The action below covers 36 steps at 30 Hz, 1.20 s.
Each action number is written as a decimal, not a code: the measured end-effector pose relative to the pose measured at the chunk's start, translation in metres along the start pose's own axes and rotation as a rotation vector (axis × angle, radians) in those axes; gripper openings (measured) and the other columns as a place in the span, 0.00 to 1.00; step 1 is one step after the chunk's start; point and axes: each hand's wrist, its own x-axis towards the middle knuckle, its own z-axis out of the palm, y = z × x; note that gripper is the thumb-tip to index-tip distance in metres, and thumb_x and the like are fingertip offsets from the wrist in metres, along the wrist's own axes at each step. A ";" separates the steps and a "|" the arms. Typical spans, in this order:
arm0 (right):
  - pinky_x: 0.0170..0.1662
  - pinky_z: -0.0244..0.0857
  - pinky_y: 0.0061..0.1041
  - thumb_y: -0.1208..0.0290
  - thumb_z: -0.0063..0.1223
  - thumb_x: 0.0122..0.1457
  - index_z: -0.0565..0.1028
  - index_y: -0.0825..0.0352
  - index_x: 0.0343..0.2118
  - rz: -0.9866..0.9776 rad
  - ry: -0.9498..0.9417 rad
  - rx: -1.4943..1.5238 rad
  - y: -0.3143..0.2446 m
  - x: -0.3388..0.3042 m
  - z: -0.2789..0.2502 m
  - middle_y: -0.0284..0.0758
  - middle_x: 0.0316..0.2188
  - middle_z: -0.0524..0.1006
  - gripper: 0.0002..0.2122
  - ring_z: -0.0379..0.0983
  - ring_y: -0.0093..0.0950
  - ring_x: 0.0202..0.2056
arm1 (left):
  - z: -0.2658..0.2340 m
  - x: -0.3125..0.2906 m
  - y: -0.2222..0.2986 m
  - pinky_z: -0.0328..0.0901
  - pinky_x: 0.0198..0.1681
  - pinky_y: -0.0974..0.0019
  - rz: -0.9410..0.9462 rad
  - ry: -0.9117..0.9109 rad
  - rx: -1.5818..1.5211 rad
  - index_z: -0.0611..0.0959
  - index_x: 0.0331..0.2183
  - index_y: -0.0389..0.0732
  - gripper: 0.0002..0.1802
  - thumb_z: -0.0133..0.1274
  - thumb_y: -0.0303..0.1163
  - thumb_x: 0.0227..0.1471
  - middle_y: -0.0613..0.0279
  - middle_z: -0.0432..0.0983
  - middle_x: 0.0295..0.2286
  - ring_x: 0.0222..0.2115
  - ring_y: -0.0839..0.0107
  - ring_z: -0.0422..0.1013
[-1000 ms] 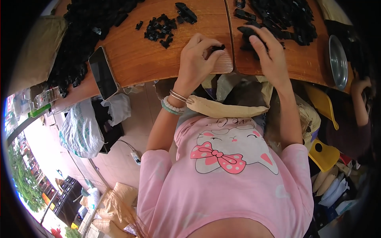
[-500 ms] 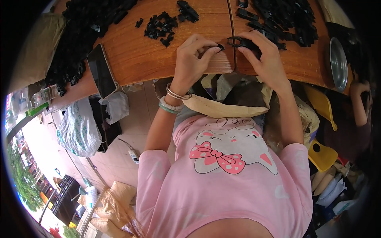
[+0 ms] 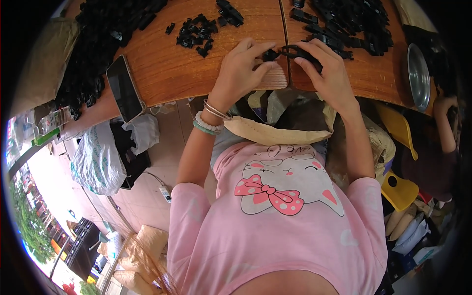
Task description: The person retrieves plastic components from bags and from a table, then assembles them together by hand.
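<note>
Above the table's front edge, my left hand point(image 3: 241, 71) pinches a small black plastic piece point(image 3: 270, 55) between thumb and fingertips. My right hand point(image 3: 328, 71) is closed round a larger black plastic part point(image 3: 309, 58), whose slim prongs point left toward the small piece. The two parts are very close; whether they touch I cannot tell. Beyond my left hand lies a little cluster of small black pieces point(image 3: 195, 32), with a longer black part point(image 3: 229, 13) beside it. A heap of black parts point(image 3: 351, 22) lies past my right hand.
A big black pile point(image 3: 105, 34) covers the table's left end, near a phone point(image 3: 124, 88) at the edge. At right stand a metal bowl point(image 3: 418, 76) and another person's arm point(image 3: 446, 123). A seam splits the wooden tabletop point(image 3: 162, 66). Yellow chair parts point(image 3: 400, 191) show below.
My left hand's fingers have spread a little, showing more of the small black piece. It now sits nearer the prongs of the part in my right hand, which has hardly moved.
</note>
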 end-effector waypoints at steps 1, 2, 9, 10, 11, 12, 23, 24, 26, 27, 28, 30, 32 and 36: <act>0.38 0.64 0.32 0.75 0.55 0.52 0.73 0.69 0.40 -0.001 -0.001 0.000 -0.001 0.001 -0.001 0.40 0.33 0.73 0.12 0.70 0.40 0.34 | 0.000 0.002 -0.002 0.56 0.23 0.74 -0.005 -0.017 -0.010 0.81 0.36 0.36 0.15 0.61 0.26 0.41 0.65 0.63 0.22 0.18 0.78 0.57; 0.38 0.64 0.32 0.74 0.55 0.52 0.73 0.70 0.40 0.003 0.017 -0.004 -0.002 0.002 -0.001 0.40 0.33 0.72 0.13 0.71 0.40 0.34 | -0.001 0.002 -0.003 0.56 0.23 0.74 -0.010 -0.035 -0.021 0.81 0.36 0.36 0.15 0.61 0.26 0.41 0.65 0.63 0.21 0.18 0.79 0.57; 0.37 0.65 0.33 0.73 0.57 0.48 0.75 0.70 0.37 0.079 -0.028 0.020 -0.007 0.020 0.023 0.42 0.31 0.74 0.13 0.72 0.40 0.34 | 0.001 0.001 -0.002 0.65 0.27 0.66 -0.059 -0.014 0.029 0.80 0.34 0.36 0.13 0.59 0.29 0.43 0.57 0.69 0.25 0.23 0.63 0.71; 0.37 0.65 0.33 0.73 0.57 0.48 0.75 0.70 0.37 0.078 -0.028 0.020 -0.008 0.022 0.025 0.42 0.31 0.74 0.13 0.72 0.40 0.34 | 0.001 0.001 -0.004 0.65 0.27 0.65 -0.050 -0.002 0.043 0.80 0.34 0.36 0.13 0.59 0.29 0.42 0.57 0.69 0.25 0.23 0.62 0.70; 0.37 0.65 0.33 0.71 0.57 0.48 0.75 0.71 0.37 0.107 -0.062 -0.018 -0.008 0.023 0.026 0.42 0.31 0.74 0.13 0.72 0.40 0.34 | 0.002 0.000 -0.005 0.65 0.27 0.65 -0.041 0.010 0.056 0.80 0.34 0.36 0.13 0.59 0.29 0.42 0.57 0.69 0.25 0.23 0.62 0.70; 0.37 0.65 0.33 0.70 0.58 0.47 0.75 0.71 0.36 0.134 -0.097 -0.053 -0.008 0.025 0.028 0.42 0.30 0.75 0.13 0.72 0.41 0.34 | 0.002 -0.001 -0.007 0.65 0.27 0.65 -0.043 0.011 0.058 0.80 0.34 0.36 0.13 0.59 0.29 0.42 0.57 0.69 0.25 0.23 0.62 0.70; 0.37 0.63 0.33 0.69 0.54 0.53 0.74 0.70 0.38 -0.011 -0.093 -0.047 0.000 0.020 -0.008 0.40 0.33 0.72 0.12 0.69 0.41 0.34 | 0.002 -0.001 -0.007 0.56 0.20 0.72 0.062 0.069 0.049 0.81 0.35 0.37 0.17 0.63 0.26 0.38 0.65 0.66 0.21 0.15 0.77 0.57; 0.37 0.62 0.34 0.69 0.53 0.54 0.73 0.69 0.39 -0.070 -0.154 -0.104 0.003 0.019 -0.010 0.40 0.33 0.71 0.12 0.69 0.41 0.34 | 0.002 0.000 -0.006 0.56 0.20 0.72 0.062 0.069 0.046 0.81 0.35 0.37 0.17 0.63 0.26 0.38 0.65 0.66 0.21 0.15 0.77 0.57; 0.37 0.62 0.34 0.69 0.52 0.54 0.73 0.69 0.40 -0.118 -0.167 -0.095 0.006 0.014 -0.008 0.40 0.32 0.70 0.12 0.68 0.41 0.35 | 0.002 0.000 -0.006 0.66 0.28 0.64 -0.044 -0.018 0.065 0.81 0.34 0.40 0.14 0.60 0.31 0.41 0.59 0.70 0.25 0.24 0.62 0.71; 0.37 0.62 0.34 0.69 0.52 0.54 0.73 0.69 0.40 -0.125 -0.175 -0.098 0.005 0.013 -0.006 0.40 0.31 0.70 0.12 0.68 0.42 0.35 | 0.002 0.000 -0.007 0.66 0.28 0.64 -0.046 -0.016 0.065 0.81 0.34 0.40 0.14 0.60 0.31 0.41 0.59 0.70 0.25 0.24 0.62 0.71; 0.37 0.63 0.35 0.69 0.52 0.54 0.73 0.70 0.40 -0.132 -0.182 -0.101 0.005 0.013 -0.006 0.40 0.31 0.70 0.12 0.68 0.42 0.34 | 0.002 0.000 -0.008 0.66 0.28 0.64 -0.026 -0.009 0.090 0.81 0.34 0.41 0.13 0.60 0.31 0.41 0.59 0.70 0.25 0.25 0.61 0.71; 0.37 0.63 0.35 0.70 0.52 0.54 0.73 0.70 0.39 -0.123 -0.186 -0.102 0.004 0.014 -0.006 0.40 0.32 0.71 0.12 0.68 0.42 0.34 | 0.003 0.000 -0.010 0.66 0.28 0.64 -0.006 -0.002 0.115 0.81 0.33 0.41 0.13 0.60 0.32 0.41 0.59 0.70 0.25 0.25 0.61 0.71; 0.37 0.63 0.35 0.70 0.52 0.54 0.73 0.70 0.39 -0.111 -0.187 -0.105 0.003 0.016 -0.007 0.40 0.32 0.71 0.12 0.68 0.42 0.34 | 0.004 0.000 -0.010 0.65 0.28 0.64 0.014 0.011 0.118 0.82 0.33 0.41 0.13 0.60 0.32 0.41 0.59 0.70 0.26 0.25 0.61 0.71; 0.38 0.64 0.35 0.70 0.51 0.54 0.74 0.71 0.39 -0.128 -0.269 -0.155 -0.002 0.026 -0.013 0.41 0.32 0.72 0.12 0.70 0.43 0.34 | 0.004 0.000 -0.012 0.65 0.28 0.63 0.018 0.002 0.105 0.81 0.34 0.40 0.13 0.60 0.31 0.40 0.58 0.71 0.27 0.26 0.59 0.71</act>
